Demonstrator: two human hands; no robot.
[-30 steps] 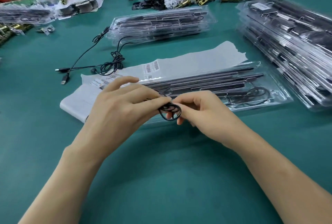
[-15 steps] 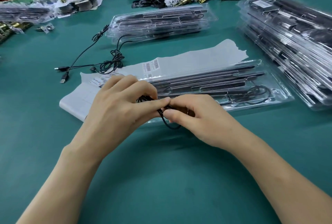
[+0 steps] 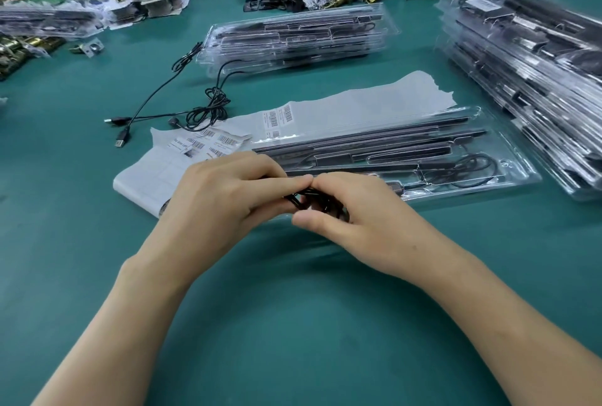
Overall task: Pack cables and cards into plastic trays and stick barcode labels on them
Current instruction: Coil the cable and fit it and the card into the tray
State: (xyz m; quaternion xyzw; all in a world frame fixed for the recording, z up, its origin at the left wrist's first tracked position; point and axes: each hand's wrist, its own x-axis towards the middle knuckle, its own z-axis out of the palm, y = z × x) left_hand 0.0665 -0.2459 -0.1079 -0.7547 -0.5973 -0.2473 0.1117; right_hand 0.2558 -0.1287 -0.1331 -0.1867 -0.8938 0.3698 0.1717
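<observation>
Black coiled cable between fingers

Both hands, left and right, pinched a coiled black cable over the near tray; label sheet lay behind.

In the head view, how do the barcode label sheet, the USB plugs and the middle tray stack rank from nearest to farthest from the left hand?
1. barcode label sheet: just beyond the left hand.
2. USB plugs: farther out to the left.
3. middle tray stack: at the back, centre.
</observation>
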